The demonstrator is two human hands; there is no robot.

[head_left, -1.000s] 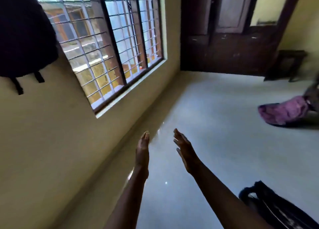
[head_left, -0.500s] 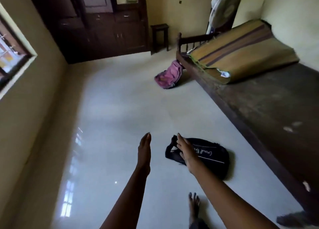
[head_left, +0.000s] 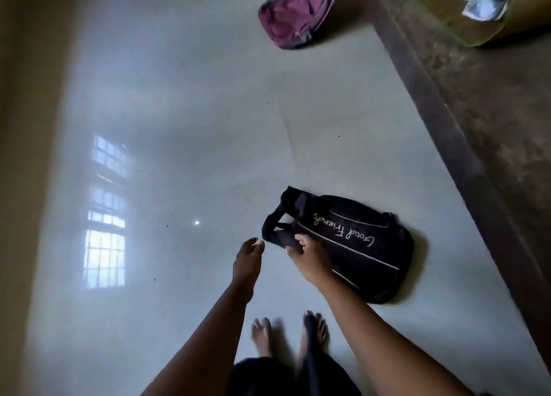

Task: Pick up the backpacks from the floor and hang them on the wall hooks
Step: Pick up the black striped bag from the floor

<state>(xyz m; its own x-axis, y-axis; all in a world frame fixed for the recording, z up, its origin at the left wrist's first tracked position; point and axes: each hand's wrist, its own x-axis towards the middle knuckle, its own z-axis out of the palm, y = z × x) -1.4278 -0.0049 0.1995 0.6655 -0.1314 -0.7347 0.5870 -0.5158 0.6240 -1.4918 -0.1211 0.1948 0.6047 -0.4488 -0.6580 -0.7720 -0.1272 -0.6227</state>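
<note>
A black backpack (head_left: 362,248) with "Good Friends" written on it lies flat on the pale floor, its straps at its far-left end. My right hand (head_left: 310,260) is over the bag's near-left corner with its fingers loosely bent; I cannot tell whether it grips anything. Just left of the bag's straps, my left hand (head_left: 248,261) reaches forward with straight fingers and holds nothing. A maroon backpack (head_left: 298,13) lies on the floor farther ahead, beside the bed. No wall hooks are in view.
A dark wooden bed frame (head_left: 447,133) runs along the right side, with a folded straw mat (head_left: 483,19) on it. The yellowish wall (head_left: 18,157) borders the floor on the left. My bare feet (head_left: 262,334) stand just behind the black bag.
My view has swung from the window wall down to the floor. Both hands have come close to the black backpack, and the right hand's fingers have bent over its corner.
</note>
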